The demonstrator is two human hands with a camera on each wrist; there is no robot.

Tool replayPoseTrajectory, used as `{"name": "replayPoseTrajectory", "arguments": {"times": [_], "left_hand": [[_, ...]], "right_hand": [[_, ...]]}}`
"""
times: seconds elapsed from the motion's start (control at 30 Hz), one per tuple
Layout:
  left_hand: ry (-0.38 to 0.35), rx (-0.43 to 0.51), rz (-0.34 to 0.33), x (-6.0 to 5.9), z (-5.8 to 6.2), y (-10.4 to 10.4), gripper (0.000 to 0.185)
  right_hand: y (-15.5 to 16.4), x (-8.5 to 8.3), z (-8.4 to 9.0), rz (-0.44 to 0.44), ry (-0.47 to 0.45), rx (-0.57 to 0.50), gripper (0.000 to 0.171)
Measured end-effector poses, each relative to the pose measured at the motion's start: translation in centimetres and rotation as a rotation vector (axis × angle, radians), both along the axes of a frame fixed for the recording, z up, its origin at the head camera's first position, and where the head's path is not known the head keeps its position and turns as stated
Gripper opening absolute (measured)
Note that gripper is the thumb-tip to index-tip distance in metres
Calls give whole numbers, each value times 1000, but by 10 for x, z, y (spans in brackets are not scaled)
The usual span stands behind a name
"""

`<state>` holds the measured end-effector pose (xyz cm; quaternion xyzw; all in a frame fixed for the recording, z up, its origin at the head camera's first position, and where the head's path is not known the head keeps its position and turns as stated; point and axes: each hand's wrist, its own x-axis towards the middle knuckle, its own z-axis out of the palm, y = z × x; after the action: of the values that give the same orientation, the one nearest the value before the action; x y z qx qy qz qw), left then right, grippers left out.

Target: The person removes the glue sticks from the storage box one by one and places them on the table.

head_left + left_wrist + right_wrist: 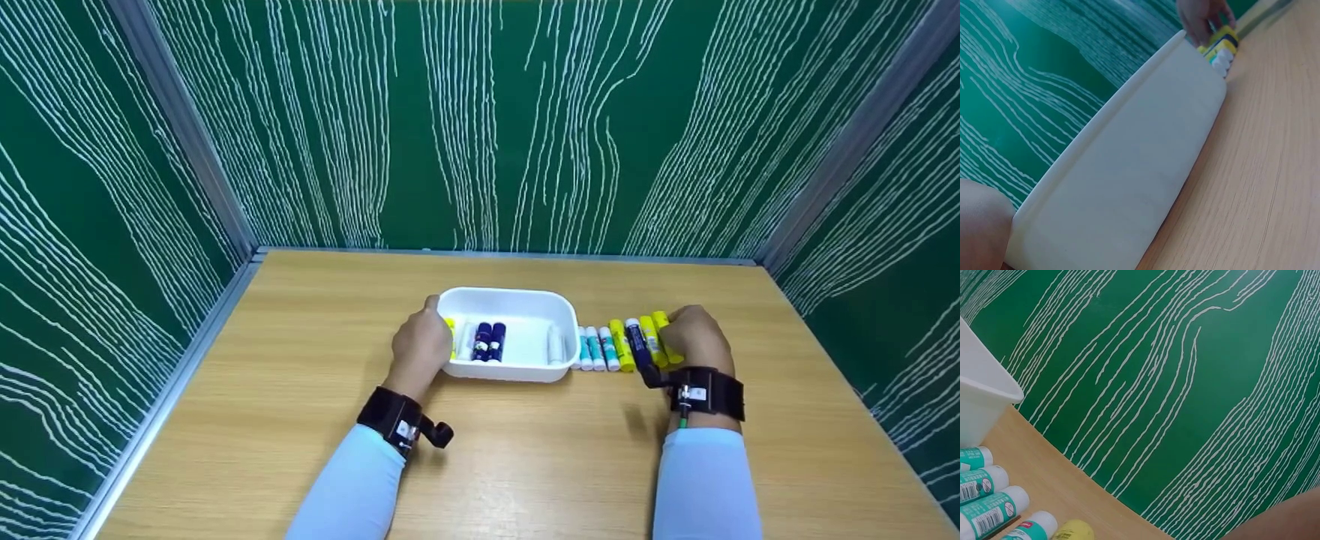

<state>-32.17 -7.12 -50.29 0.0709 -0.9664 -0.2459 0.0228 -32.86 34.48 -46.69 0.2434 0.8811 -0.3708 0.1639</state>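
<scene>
My left hand (422,341) grips the left rim of a white plastic tub (510,370). Inside the tub lie two dark blue glue sticks (482,342), a whitish stick (555,346) by the right wall, and a yellow stick (451,337) partly hidden by that hand. Right of the tub is a side-by-side row: teal-and-white glue sticks (593,349), yellow ones (621,345) and a dark blue one (637,343). At the row's right end my right hand (699,339) holds a yellow glue stick (664,337), its fingers partly hidden.
Everything stands on a wooden table (525,450). Green panels (517,127) with white wavy lines rise along the back and both sides, joined by grey metal posts (180,127). Each wrist wears a black strap with a small camera (436,433).
</scene>
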Motion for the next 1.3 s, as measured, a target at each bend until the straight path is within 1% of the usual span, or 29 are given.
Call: {"name": "replayPoseTrajectory", "arguments": {"times": [0.23, 0.5, 0.73, 0.87, 1.1, 1.3], "left_hand": [[-8, -4, 3, 0, -1, -1, 54], [9, -6, -12, -1, -2, -2, 54], [13, -7, -16, -1, -2, -1, 54], [11, -4, -12, -1, -2, -1, 55], [6, -1, -16, -1, -1, -1, 55], [-8, 7, -3, -1, 0, -1, 55]], "right_hand": [[-1, 1, -6, 53, -29, 15, 50], [4, -3, -11, 115, 18, 25, 51], [6, -3, -12, 89, 11, -17, 49], [6, -1, -10, 97, 21, -24, 49], [5, 2, -4, 43, 6, -58, 53], [5, 2, -2, 65, 3, -41, 53]]}}
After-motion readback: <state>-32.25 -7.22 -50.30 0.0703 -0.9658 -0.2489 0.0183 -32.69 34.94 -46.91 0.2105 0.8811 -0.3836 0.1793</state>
